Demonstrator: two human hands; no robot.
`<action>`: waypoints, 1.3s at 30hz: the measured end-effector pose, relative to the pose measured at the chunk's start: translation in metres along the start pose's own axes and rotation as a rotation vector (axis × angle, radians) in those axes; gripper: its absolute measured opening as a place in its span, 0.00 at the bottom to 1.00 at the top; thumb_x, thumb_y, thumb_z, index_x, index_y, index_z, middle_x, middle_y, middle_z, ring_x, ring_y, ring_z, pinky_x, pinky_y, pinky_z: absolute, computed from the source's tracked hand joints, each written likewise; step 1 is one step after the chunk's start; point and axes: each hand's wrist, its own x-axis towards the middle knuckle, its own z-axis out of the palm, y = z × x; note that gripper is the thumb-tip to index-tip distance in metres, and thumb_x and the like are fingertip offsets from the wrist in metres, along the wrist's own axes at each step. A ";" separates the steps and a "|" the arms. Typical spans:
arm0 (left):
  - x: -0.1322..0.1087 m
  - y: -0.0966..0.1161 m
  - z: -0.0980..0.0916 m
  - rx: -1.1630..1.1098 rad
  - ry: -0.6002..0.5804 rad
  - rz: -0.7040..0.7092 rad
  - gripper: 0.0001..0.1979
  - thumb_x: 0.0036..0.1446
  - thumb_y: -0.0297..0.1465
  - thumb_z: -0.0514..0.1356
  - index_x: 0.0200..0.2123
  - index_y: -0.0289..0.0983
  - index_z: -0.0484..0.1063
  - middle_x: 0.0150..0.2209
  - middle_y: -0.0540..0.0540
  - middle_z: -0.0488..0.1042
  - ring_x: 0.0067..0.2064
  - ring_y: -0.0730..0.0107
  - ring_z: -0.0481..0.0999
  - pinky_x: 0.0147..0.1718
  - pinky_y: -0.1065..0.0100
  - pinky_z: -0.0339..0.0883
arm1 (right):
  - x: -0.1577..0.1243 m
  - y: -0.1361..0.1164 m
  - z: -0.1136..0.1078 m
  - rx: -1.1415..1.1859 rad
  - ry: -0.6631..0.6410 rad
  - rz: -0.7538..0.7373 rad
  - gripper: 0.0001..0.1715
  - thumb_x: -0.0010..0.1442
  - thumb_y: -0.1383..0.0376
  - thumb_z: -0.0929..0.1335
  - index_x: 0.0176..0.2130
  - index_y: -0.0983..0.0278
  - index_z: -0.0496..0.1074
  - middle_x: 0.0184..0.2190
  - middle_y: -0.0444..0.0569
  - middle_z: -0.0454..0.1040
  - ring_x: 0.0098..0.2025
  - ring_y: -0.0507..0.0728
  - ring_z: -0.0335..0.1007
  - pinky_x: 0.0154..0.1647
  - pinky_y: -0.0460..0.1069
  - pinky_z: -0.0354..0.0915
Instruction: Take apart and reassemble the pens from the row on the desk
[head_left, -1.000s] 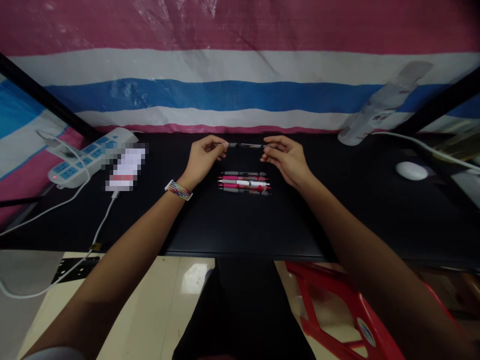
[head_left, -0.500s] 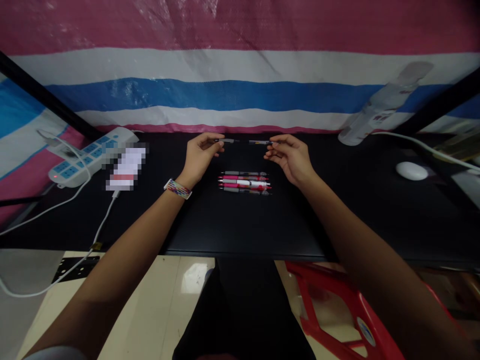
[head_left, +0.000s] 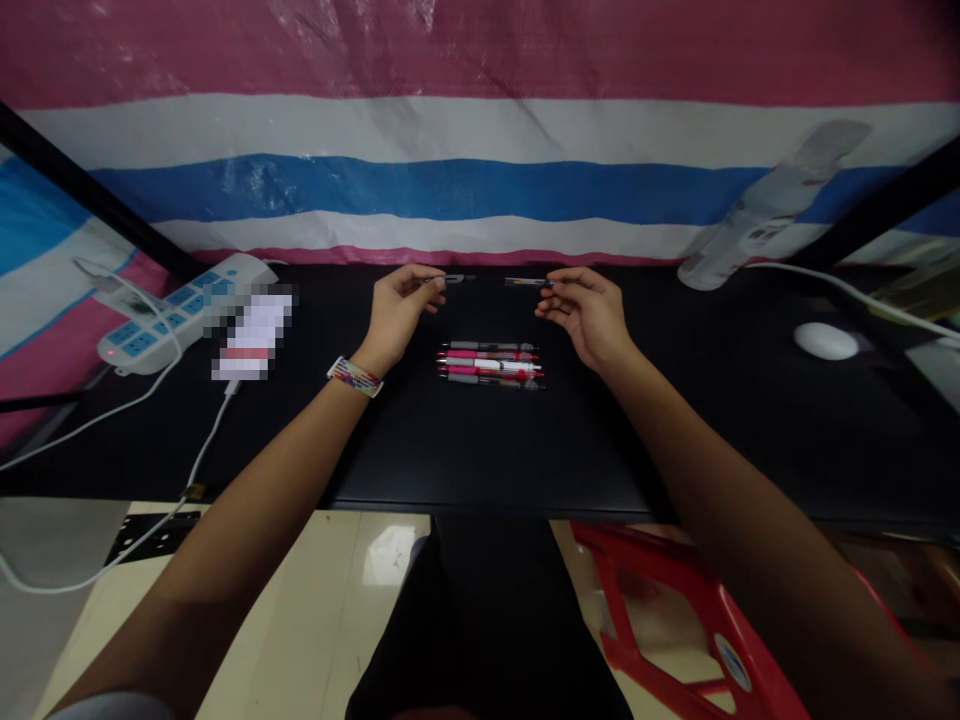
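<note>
My left hand (head_left: pixel 405 310) pinches a short grey and dark pen part (head_left: pixel 459 278) between thumb and fingertips. Opposite it, my right hand (head_left: pixel 589 312) pinches a clear and dark pen part (head_left: pixel 526 282), which points left. A gap of dark tabletop separates the two parts, and both are held level near the back of the table. Just below, several pens (head_left: pixel 489 366) lie side by side in a neat stack of rows, some grey and clear, others pink or white. The gripped ends of both parts are hidden by my fingers.
The black table (head_left: pixel 480 450) ends at a striped plastic sheet (head_left: pixel 480 190). On the left are a power strip (head_left: pixel 225 272), a blurred-out phone (head_left: pixel 251 338) and a white cable. A bottle (head_left: pixel 750 230) and a white mouse (head_left: pixel 825 341) stand right. Below is a red stool (head_left: pixel 675 600).
The two pen parts, nearly end to end before with a dark section between them, are now visibly apart. My right hand has shifted slightly right; the left hand has barely moved.
</note>
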 end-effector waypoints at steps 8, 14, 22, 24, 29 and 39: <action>0.002 -0.004 -0.001 0.018 -0.003 -0.016 0.12 0.68 0.35 0.73 0.31 0.39 0.81 0.33 0.45 0.84 0.33 0.73 0.83 0.31 0.74 0.76 | -0.001 -0.003 0.001 0.005 0.058 -0.005 0.07 0.61 0.69 0.73 0.39 0.57 0.80 0.33 0.45 0.80 0.35 0.55 0.81 0.46 0.54 0.84; 0.002 -0.002 0.000 0.005 0.007 -0.016 0.16 0.68 0.38 0.75 0.30 0.39 0.80 0.31 0.46 0.83 0.32 0.74 0.82 0.31 0.74 0.75 | -0.001 -0.003 0.002 0.022 0.081 -0.002 0.07 0.60 0.70 0.73 0.38 0.58 0.80 0.31 0.45 0.80 0.33 0.54 0.80 0.43 0.52 0.83; 0.002 -0.001 0.000 0.011 0.012 -0.028 0.13 0.67 0.36 0.75 0.31 0.39 0.81 0.32 0.46 0.84 0.32 0.74 0.82 0.30 0.75 0.74 | 0.002 0.000 -0.002 -0.011 0.081 -0.021 0.07 0.59 0.66 0.75 0.40 0.57 0.79 0.32 0.44 0.79 0.34 0.54 0.79 0.44 0.53 0.83; 0.002 -0.001 -0.001 0.007 0.012 -0.029 0.12 0.66 0.36 0.75 0.31 0.39 0.81 0.32 0.46 0.84 0.32 0.74 0.82 0.30 0.74 0.74 | 0.003 0.001 -0.003 -0.022 0.070 -0.027 0.07 0.59 0.65 0.75 0.40 0.57 0.78 0.33 0.44 0.79 0.34 0.55 0.80 0.45 0.54 0.83; 0.003 -0.003 -0.001 -0.008 0.014 -0.015 0.13 0.67 0.36 0.75 0.30 0.40 0.81 0.32 0.45 0.84 0.32 0.73 0.81 0.30 0.74 0.74 | 0.004 0.001 -0.005 -0.015 0.061 -0.030 0.07 0.59 0.66 0.75 0.40 0.57 0.79 0.33 0.45 0.79 0.34 0.55 0.79 0.45 0.54 0.83; -0.005 0.004 0.002 0.148 -0.131 0.074 0.24 0.73 0.43 0.72 0.26 0.39 0.78 0.24 0.48 0.78 0.26 0.74 0.76 0.30 0.71 0.69 | -0.011 -0.006 0.010 -0.029 -0.106 -0.026 0.07 0.57 0.67 0.81 0.39 0.60 0.86 0.34 0.48 0.86 0.32 0.54 0.82 0.42 0.52 0.83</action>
